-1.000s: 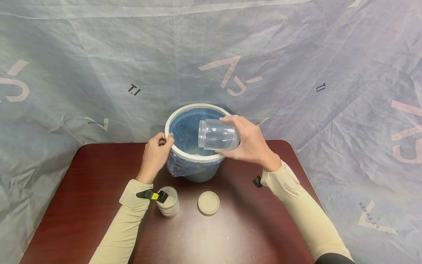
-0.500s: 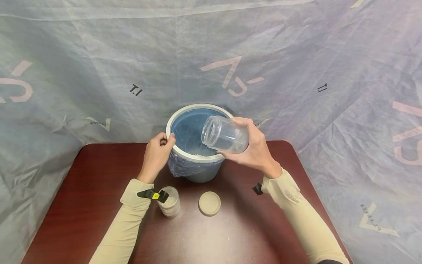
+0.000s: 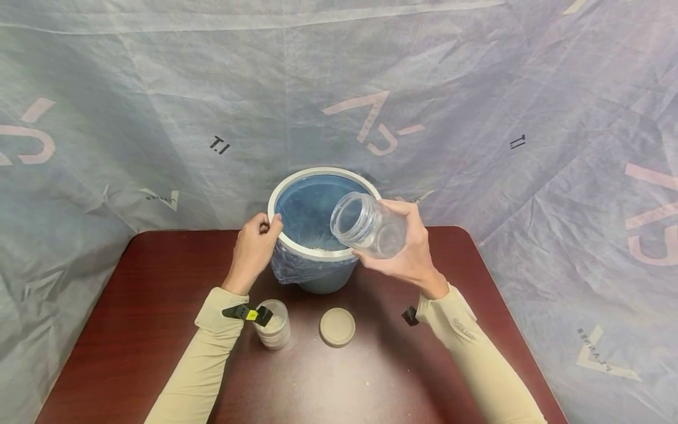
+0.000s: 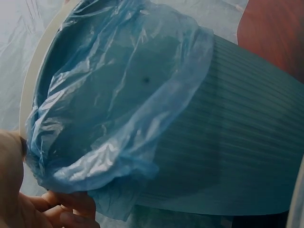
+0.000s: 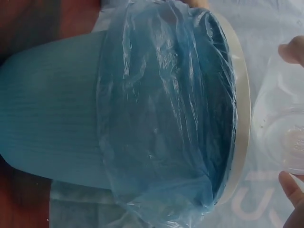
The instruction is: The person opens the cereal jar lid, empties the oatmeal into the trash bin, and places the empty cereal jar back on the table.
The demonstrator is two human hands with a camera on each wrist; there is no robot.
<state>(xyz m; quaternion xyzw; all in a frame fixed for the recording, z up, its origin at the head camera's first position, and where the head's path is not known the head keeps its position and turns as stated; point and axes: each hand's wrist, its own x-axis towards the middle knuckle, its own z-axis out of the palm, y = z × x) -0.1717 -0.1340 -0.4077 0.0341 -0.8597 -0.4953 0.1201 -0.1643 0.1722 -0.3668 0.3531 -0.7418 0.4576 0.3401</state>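
Gripping the clear jar (image 3: 372, 228) tilted above the right edge of the blue bin (image 3: 325, 283), open end leftward, with the right hand (image 3: 415, 253) clamped round opposite sides of it. Pinching the white rim (image 3: 324, 171) at its left side with a curled left hand (image 3: 251, 252), beside the folded-over blue bag (image 3: 292, 268). Holding both pale-sleeved forearms (image 3: 203, 353) stretched forward over the dark red table (image 3: 143, 294), with a round beige lid (image 3: 336, 326) between them and a clear container (image 3: 276, 337) beside the left one
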